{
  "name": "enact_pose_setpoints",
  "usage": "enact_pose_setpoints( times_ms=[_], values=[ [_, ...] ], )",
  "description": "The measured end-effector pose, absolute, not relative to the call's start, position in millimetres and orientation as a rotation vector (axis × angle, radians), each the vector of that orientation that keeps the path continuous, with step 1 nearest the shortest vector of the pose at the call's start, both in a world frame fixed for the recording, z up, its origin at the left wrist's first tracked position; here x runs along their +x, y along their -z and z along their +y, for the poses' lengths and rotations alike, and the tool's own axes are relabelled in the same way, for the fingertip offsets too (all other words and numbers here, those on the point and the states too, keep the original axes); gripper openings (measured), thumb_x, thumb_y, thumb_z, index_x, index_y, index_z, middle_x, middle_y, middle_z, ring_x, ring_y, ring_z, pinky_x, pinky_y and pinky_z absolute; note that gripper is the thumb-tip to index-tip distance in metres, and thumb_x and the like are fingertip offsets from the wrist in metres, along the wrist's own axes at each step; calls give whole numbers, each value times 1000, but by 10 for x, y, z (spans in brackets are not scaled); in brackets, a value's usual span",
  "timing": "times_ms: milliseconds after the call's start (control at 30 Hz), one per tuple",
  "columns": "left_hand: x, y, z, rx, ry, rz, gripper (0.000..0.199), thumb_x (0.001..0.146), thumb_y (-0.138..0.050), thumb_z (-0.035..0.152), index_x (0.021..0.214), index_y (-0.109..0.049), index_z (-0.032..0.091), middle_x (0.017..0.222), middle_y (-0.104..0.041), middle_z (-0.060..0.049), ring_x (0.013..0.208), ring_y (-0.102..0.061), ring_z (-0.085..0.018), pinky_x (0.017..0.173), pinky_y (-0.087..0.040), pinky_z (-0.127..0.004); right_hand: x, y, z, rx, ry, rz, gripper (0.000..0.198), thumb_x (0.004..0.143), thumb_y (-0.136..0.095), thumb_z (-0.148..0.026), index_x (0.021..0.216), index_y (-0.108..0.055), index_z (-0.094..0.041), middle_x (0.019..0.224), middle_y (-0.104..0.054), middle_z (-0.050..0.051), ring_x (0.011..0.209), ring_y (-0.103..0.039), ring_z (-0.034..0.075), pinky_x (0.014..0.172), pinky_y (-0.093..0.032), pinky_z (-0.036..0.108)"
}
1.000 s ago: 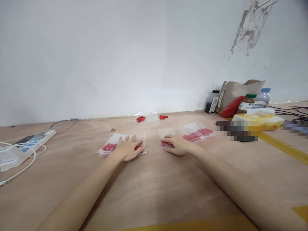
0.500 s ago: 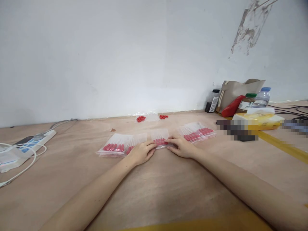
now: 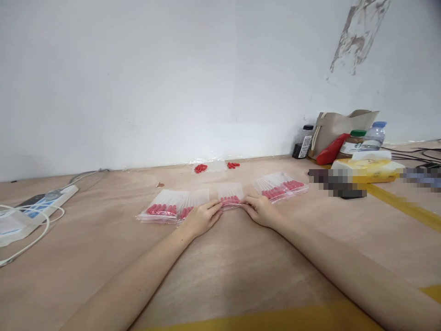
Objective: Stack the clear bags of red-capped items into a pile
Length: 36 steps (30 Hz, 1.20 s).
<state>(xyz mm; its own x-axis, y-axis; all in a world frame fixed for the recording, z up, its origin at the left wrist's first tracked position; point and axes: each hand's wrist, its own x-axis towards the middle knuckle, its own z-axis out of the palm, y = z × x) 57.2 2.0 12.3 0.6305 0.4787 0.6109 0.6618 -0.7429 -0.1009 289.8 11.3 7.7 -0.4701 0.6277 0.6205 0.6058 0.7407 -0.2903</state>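
Note:
A small clear plastic bag (image 3: 230, 189) lies in the middle, with a row of red, elongated pieces (image 3: 229, 200) showing near its front edge. My left hand (image 3: 204, 217) pinches the left front corner of this bag between thumb and fingers. At the right front corner, my right hand (image 3: 260, 210) pinches it the same way. Overlapping filled bags (image 3: 168, 202) lie beside my left hand, partly hidden by it. Another fanned pile of filled bags (image 3: 280, 186) spreads out just beyond my right hand.
Loose red pieces (image 3: 200, 168) lie on clear film by the wall. On the left sits a power strip (image 3: 51, 207) with white cables. A tissue pack (image 3: 368, 170), a dark bottle (image 3: 303, 142), a jar (image 3: 353, 142), a water bottle (image 3: 375, 136) and a grey bag (image 3: 339, 126) stand right.
My right fingers have drawn back from the top of the middle bag to its front right corner. The left hand stays at the left corner. The view has shifted slightly.

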Motion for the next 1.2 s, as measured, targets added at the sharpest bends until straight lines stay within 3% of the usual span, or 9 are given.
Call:
enact_pose_setpoints(
  times_ms=[167,333,467,700,933,1067,1200],
  values=[
    [582,-115,26,-2389,796,-814,24,85,-41,21,103,-56,16,103,-61,-8,86,-61,-17,73,-53,-29,2864,-70,101,-921,-135,-2149,16,84,-41,-24,83,-56,-19,74,-61,2,68,-56,12,60,-41,23],
    [555,-140,52,-2309,593,-704,19,84,-42,14,93,-59,16,95,-64,-6,74,-62,-16,64,-51,-29,2881,-66,117,-812,-149,-2193,14,83,-43,-25,85,-56,-19,79,-61,2,72,-56,11,65,-43,22],
    [540,-177,55,-2267,579,-643,18,83,-42,9,89,-58,13,88,-64,-6,70,-60,-16,61,-49,-29,2935,-47,158,-776,99,-2246,15,82,-45,-22,89,-58,-18,84,-60,4,73,-55,10,64,-42,21],
    [550,-214,66,-2255,529,-638,16,84,-40,9,81,-55,12,75,-61,-5,64,-56,-15,60,-45,-28,3005,-77,200,-691,782,-2309,23,84,-40,-17,75,-61,-18,65,-58,1,59,-49,9,57,-30,24],
    [554,-215,59,-2253,536,-650,14,84,-39,9,81,-52,13,75,-58,-4,68,-54,-15,64,-43,-27,3009,-125,176,-730,851,-2270,22,82,-43,-18,67,-59,-18,61,-56,-1,58,-44,8,57,-24,25],
    [565,-227,46,-2255,559,-650,14,84,-41,10,78,-53,13,70,-57,-3,64,-53,-14,62,-42,-27,2908,-169,124,-742,881,-2243,18,83,-45,-23,74,-60,-18,65,-58,0,66,-46,9,64,-27,26],
    [586,-230,45,-2261,586,-661,15,84,-41,12,76,-53,14,66,-55,-2,62,-52,-14,61,-42,-26,2679,-180,94,-600,1006,-2205,14,81,-46,-16,81,-60,-18,71,-59,0,70,-46,11,76,-29,31]
  ],
)
